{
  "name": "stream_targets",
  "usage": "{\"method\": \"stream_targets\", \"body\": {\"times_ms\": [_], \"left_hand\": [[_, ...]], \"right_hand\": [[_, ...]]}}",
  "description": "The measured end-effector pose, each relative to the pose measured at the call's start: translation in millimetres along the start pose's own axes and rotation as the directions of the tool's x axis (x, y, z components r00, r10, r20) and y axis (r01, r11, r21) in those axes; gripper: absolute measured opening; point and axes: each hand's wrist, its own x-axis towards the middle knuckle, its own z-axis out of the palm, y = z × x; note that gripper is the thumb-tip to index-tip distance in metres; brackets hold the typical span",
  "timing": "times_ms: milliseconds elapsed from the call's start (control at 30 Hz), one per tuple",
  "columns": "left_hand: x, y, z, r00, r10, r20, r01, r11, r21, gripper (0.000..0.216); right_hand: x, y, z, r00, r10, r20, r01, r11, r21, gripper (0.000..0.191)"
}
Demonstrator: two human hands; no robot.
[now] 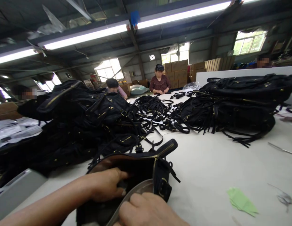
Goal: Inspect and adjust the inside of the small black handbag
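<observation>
A black handbag (162, 175) with a brass-coloured zip lies on the white table in front of me, its top unzipped and its mouth wide apart. My left hand (108, 183) reaches inside the handbag, thumb and forefinger apart; the other fingertips are lost in the dark interior. Closed over the near rim of the handbag is my right hand (146, 210), with its fingers curled on the greyish edge. A buckle and short straps hang at the bag's right end.
Black bags are heaped on the left (72, 125) and stacked on the right (242, 103). Bundled black straps (157, 113) lie between them. Green paper slips (242, 201), thread (284, 198) and a thin metal tool (282, 149) lie at right. A co-worker (160, 82) sits across the table (202, 163).
</observation>
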Motion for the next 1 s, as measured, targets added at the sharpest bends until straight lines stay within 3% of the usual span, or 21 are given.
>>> {"method": "stream_targets", "body": {"times_ms": [133, 200, 267, 300, 367, 433, 467, 533, 567, 633, 733, 900, 1000], "left_hand": [[3, 4, 14, 0.992, 0.115, -0.054, -0.111, 0.991, 0.072, 0.038], [-1, 7, 12, 0.982, 0.179, -0.064, -0.181, 0.983, -0.037, 0.031], [-11, 3, 5, 0.958, 0.227, -0.178, -0.255, 0.954, -0.156, 0.026], [-18, -2, 1, 0.933, 0.212, -0.292, -0.27, 0.947, -0.174, 0.027], [-32, -16, -4, 0.828, 0.127, -0.546, -0.234, 0.964, -0.13, 0.031], [-44, -34, -3, 0.733, -0.001, -0.68, -0.126, 0.982, -0.137, 0.048], [-49, -43, 1, 0.742, -0.078, -0.666, -0.064, 0.98, -0.186, 0.058], [-55, -55, 12, 0.852, -0.184, -0.491, 0.027, 0.951, -0.308, 0.062], [-56, -58, 18, 0.901, -0.195, -0.386, 0.051, 0.934, -0.353, 0.056], [-58, -59, 27, 0.949, -0.145, -0.279, 0.03, 0.925, -0.379, 0.039], [-62, -49, 21, 0.924, -0.088, -0.372, -0.066, 0.922, -0.382, 0.031], [-58, -24, -9, 0.849, -0.225, -0.477, -0.137, 0.779, -0.612, 0.044], [-38, -19, 5, 0.779, -0.235, -0.581, -0.214, 0.771, -0.599, 0.043]], "right_hand": [[1, 5, -3, 0.996, -0.052, 0.076, 0.06, 0.992, -0.107, 0.022], [1, 4, -11, 0.993, -0.029, 0.11, 0.044, 0.99, -0.136, 0.02], [-1, 3, -18, 0.989, 0.009, 0.145, 0.013, 0.989, -0.149, 0.014], [-2, 2, -20, 0.988, 0.026, 0.154, -0.002, 0.988, -0.152, 0.011], [-3, 1, -23, 0.988, 0.035, 0.147, -0.013, 0.988, -0.151, 0.007], [-5, 1, -22, 0.992, 0.017, 0.127, 0.002, 0.989, -0.149, 0.006], [-5, 1, -20, 0.994, 0.017, 0.112, 0.001, 0.987, -0.158, 0.007], [-5, 1, -16, 0.997, 0.025, 0.079, -0.012, 0.985, -0.172, 0.009], [-4, 2, -14, 0.997, 0.038, 0.061, -0.027, 0.983, -0.183, 0.01], [-2, 4, -13, 0.998, 0.056, 0.026, -0.05, 0.977, -0.209, 0.011], [2, 9, -18, 0.998, 0.037, -0.046, -0.047, 0.968, -0.248, 0.012], [-1, 23, -43, 0.952, 0.098, -0.29, -0.178, 0.948, -0.264, 0.014], [-8, 32, -50, 0.944, 0.24, -0.227, -0.293, 0.925, -0.241, 0.019]]}}
